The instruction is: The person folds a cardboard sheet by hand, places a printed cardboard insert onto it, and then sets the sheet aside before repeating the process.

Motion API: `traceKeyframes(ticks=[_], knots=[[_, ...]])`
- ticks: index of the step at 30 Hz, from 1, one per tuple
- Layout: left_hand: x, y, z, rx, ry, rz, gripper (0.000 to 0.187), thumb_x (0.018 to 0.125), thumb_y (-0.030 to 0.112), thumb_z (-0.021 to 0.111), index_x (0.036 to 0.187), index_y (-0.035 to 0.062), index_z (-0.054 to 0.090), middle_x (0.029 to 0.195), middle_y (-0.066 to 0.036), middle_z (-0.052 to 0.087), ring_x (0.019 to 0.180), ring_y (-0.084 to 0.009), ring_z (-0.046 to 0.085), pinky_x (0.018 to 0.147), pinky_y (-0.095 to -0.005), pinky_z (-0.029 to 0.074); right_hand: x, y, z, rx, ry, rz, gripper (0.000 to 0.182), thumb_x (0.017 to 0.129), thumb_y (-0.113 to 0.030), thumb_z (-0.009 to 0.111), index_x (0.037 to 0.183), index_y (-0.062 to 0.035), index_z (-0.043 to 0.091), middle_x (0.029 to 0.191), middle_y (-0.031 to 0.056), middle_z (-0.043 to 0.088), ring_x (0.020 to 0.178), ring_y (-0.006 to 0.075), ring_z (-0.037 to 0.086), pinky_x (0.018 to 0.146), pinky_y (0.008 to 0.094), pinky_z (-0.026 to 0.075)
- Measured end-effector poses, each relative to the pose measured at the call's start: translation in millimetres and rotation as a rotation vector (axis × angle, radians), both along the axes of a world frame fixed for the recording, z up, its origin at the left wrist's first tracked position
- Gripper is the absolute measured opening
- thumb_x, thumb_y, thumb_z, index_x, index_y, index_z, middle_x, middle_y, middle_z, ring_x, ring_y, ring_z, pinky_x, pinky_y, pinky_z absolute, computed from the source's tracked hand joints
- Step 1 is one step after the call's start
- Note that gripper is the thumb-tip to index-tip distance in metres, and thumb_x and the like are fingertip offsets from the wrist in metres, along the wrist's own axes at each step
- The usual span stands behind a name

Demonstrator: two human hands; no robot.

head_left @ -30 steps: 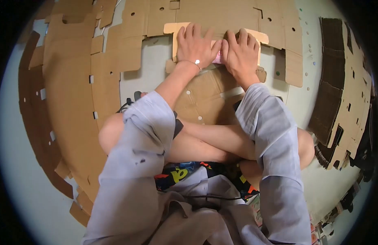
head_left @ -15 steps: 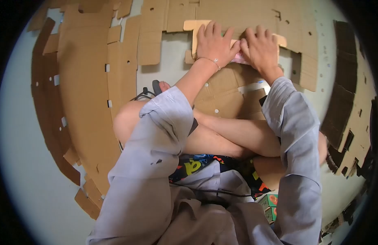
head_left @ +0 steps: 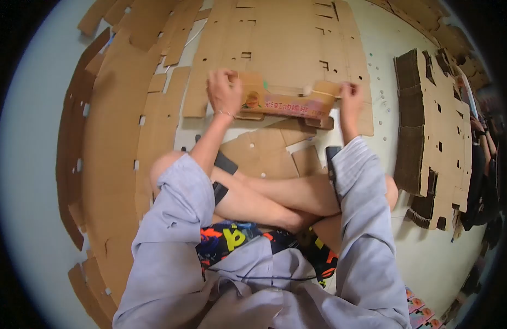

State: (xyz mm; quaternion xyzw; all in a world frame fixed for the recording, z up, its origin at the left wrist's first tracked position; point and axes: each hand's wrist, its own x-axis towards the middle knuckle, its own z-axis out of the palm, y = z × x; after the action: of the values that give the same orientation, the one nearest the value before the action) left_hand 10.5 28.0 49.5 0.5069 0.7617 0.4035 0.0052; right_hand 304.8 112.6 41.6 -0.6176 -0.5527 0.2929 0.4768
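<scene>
A printed cardboard carton with a fruit picture and Chinese lettering stands partly folded in front of my crossed legs, its printed side facing me. At its left end, my left hand is closed with bent fingers on the upright end flap. My right hand pinches the outer edge of the flap at the right end; these fingertips are slightly blurred. The carton's inside and far side are mostly hidden.
Flat cardboard sheets lie beyond the carton, with more cardboard along the left. A stack of cut cardboard stands at the right, near another person's arm. Small printed boxes are at lower right.
Both hands were close together, pressing on the carton; now they are spread to its two ends. The printed side has come into view. The camera view has shifted too.
</scene>
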Motion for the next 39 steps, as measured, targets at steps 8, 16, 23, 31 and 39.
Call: traceKeyframes(ticks=[8,16,23,31,39], knots=[[-38,21,-102,-0.124,-0.658,-0.227,0.034,0.080,0.004,0.049,0.112,0.0017,0.062,0.097,-0.012,0.066,0.081,-0.0162,0.062,0.070,-0.0271,0.048,13,-10,-15,-0.449,0.375,0.322,0.049,0.084,-0.029,0.058,0.118,0.0050,0.052,0.105,0.0171,0.061,0.091,0.0222,0.060,0.078,0.0314,0.048],[-15,3,-60,-0.409,-0.377,-0.438,0.055,0.084,0.031,0.060,0.133,0.0089,0.046,0.117,-0.018,0.059,0.104,-0.0215,0.058,0.087,-0.0300,0.045,4,2,-38,-0.371,-0.266,0.462,0.090,0.068,-0.058,0.068,0.132,-0.0016,0.041,0.126,0.0258,0.050,0.116,0.0328,0.051,0.096,0.0373,0.040],[-20,9,-29,-0.366,-0.872,-0.272,0.040,0.082,0.022,0.060,0.116,0.0020,0.061,0.103,-0.006,0.065,0.083,-0.0134,0.056,0.067,-0.0267,0.044,17,-5,9,-0.601,0.428,0.415,0.077,0.081,-0.064,0.049,0.135,-0.0093,0.042,0.106,0.0176,0.058,0.097,0.0284,0.055,0.085,0.0362,0.042],[-45,30,-33,0.059,-1.261,-0.323,0.036,0.093,0.028,0.044,0.103,-0.0025,0.061,0.097,-0.005,0.063,0.086,-0.0139,0.056,0.076,-0.0282,0.044,27,0,14,-0.375,0.988,0.528,0.057,0.086,-0.044,0.046,0.126,-0.0033,0.048,0.102,0.0147,0.058,0.089,0.0214,0.056,0.083,0.0328,0.044],[-47,33,-34,-0.093,-0.946,-0.369,0.039,0.092,0.024,0.044,0.121,0.0000,0.053,0.109,-0.008,0.060,0.101,-0.0176,0.055,0.085,-0.0296,0.043,9,-20,50,-0.206,0.568,0.544,0.045,0.085,-0.011,0.051,0.130,-0.0049,0.046,0.123,0.0119,0.053,0.102,0.0190,0.055,0.081,0.0291,0.047]])
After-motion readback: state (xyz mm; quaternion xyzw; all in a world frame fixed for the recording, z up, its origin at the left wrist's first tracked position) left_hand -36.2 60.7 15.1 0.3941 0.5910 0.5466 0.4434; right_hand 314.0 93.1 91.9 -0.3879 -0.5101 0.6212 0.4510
